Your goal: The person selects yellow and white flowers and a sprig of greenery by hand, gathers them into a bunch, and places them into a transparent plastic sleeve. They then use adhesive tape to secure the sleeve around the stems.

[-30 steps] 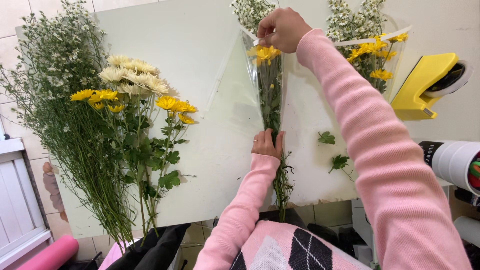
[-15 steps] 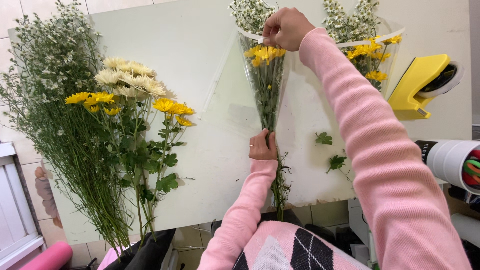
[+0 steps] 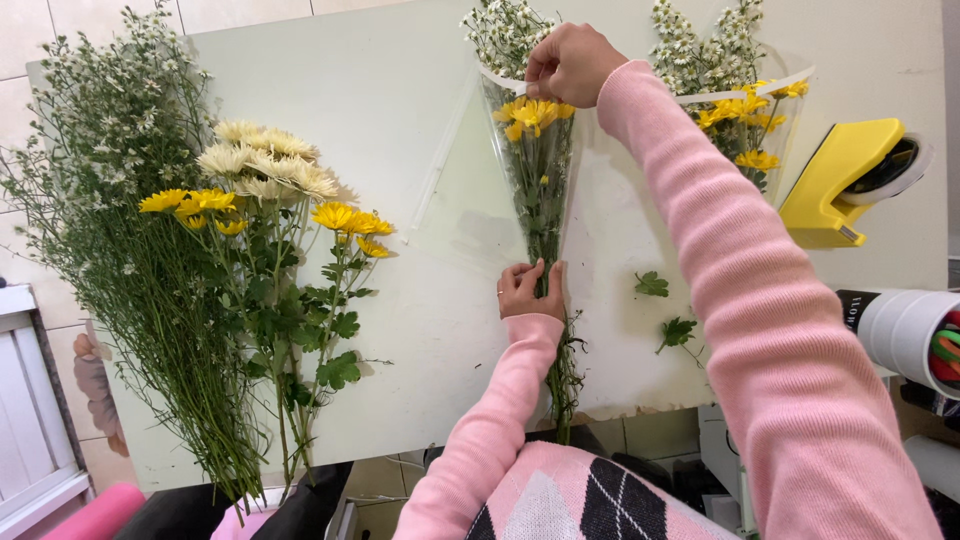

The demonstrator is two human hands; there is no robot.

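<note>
A small bouquet (image 3: pixel 538 170) of yellow and tiny white flowers lies on the pale table (image 3: pixel 400 330), wrapped in a clear plastic sleeve (image 3: pixel 470 200). My left hand (image 3: pixel 530 290) presses the stems at the narrow lower end of the sleeve. My right hand (image 3: pixel 572 62) pinches the sleeve's white-edged top rim above the yellow blooms. Both arms wear pink sleeves.
Loose yellow and cream flowers (image 3: pixel 265 190) and a big bunch of white filler flowers (image 3: pixel 110 200) lie at the left. A second wrapped bouquet (image 3: pixel 745 110) sits at the back right, beside a yellow tape dispenser (image 3: pixel 840 180). Two loose leaves (image 3: pixel 665 305) lie nearby. Paper rolls (image 3: pixel 915 335) stand right.
My right hand has tugged the sleeve's top rim slightly; the sleeve sits more snugly around the blooms. My left hand stays on the stems.
</note>
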